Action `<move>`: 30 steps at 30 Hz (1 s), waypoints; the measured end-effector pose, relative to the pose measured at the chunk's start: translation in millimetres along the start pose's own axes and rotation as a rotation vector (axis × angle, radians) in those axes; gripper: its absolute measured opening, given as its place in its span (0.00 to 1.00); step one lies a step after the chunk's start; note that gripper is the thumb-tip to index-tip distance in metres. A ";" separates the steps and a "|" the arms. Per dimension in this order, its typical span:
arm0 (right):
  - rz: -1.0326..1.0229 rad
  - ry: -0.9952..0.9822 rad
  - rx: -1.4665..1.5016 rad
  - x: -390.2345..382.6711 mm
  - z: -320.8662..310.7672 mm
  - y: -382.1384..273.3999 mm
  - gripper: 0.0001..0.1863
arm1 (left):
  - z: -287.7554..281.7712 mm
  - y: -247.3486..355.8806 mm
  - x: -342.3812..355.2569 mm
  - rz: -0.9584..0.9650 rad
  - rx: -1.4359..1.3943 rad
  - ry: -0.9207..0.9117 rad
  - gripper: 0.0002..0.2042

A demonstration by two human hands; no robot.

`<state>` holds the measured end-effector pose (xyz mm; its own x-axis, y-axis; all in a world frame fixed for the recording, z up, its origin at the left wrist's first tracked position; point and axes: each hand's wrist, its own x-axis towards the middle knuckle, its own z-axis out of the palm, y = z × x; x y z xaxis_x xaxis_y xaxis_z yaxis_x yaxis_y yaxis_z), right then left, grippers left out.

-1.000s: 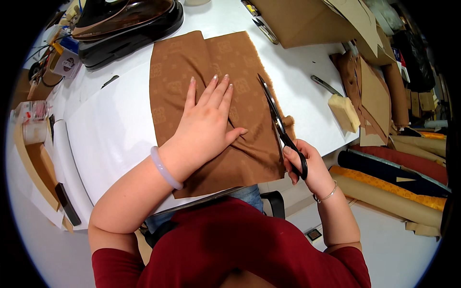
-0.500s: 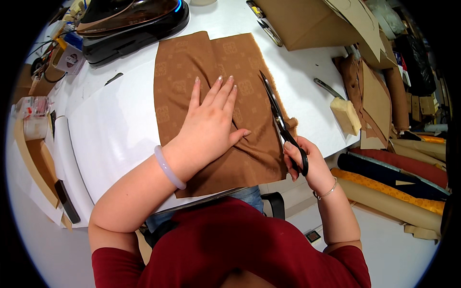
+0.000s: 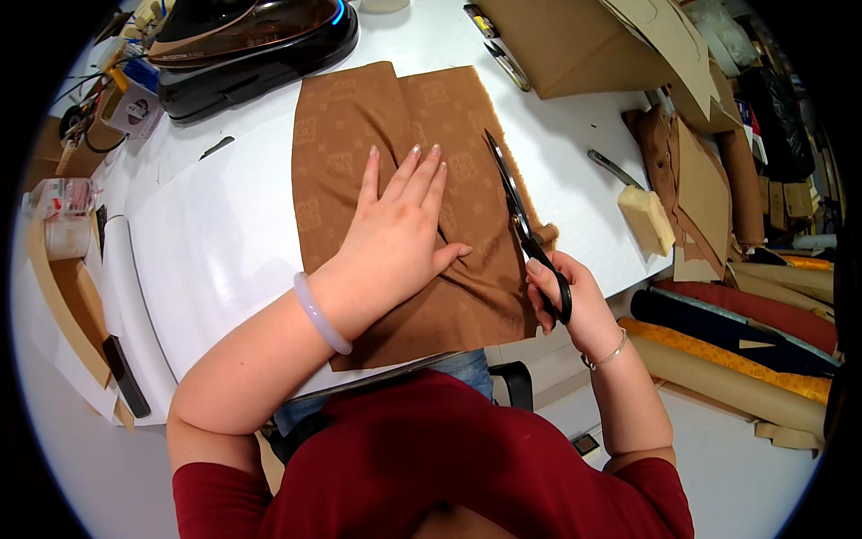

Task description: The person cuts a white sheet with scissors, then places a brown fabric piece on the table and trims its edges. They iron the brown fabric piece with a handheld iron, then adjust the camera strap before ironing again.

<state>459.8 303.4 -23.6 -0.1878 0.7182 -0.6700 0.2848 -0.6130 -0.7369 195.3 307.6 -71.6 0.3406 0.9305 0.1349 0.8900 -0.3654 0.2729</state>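
Observation:
A piece of brown patterned fabric (image 3: 350, 117) lies on the white table, its right edge frayed and its near edge reaching the table's front. My left hand (image 3: 395, 225) presses flat on the middle of it with fingers spread, and creases run out from under the palm. Black-handled scissors (image 3: 512, 193) lie along the fabric's right side, blades pointing away from me. My right hand (image 3: 575, 292) grips their handles, with the thumb and fingers round the loops. Beside the scissors, a small strip of the fabric's frayed edge (image 3: 546, 235) curls up.
A black iron on its base (image 3: 260, 76) stands at the far left. Cutters (image 3: 507, 66) lie beyond the fabric, near a cardboard box (image 3: 566, 54). To the right are a yellow sponge-like block (image 3: 645, 220) and a slim metal tool (image 3: 614, 167). Rolls of material (image 3: 736, 359) lie below the table's right side.
The view has shifted very slightly. My right hand and the scissors' handles have moved a little up and left; my left hand stays flat on the fabric.

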 end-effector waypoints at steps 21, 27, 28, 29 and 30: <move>-0.025 0.002 -0.036 18.2 4.4 -7.4 0.22 | -0.4 -0.3 -0.9 0.006 0.026 -0.019 0.44; -0.018 0.010 -0.060 22.7 7.4 -22.9 0.23 | -1.4 -0.9 -1.0 0.003 0.027 -0.025 0.45; -0.019 0.013 -0.075 24.7 7.6 -23.7 0.23 | -1.4 -1.1 -1.1 0.004 0.012 -0.016 0.45; -0.020 0.015 -0.090 26.3 7.9 -23.9 0.23 | -0.8 -1.0 -1.4 0.005 -0.003 -0.006 0.45; -0.026 0.015 -0.093 27.6 7.3 -22.6 0.24 | -0.5 -0.9 -1.2 0.005 -0.019 0.003 0.45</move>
<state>441.4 334.7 -26.1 -0.1824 0.7386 -0.6490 0.3661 -0.5616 -0.7420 194.0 306.8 -71.6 0.3443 0.9285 0.1389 0.8824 -0.3705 0.2900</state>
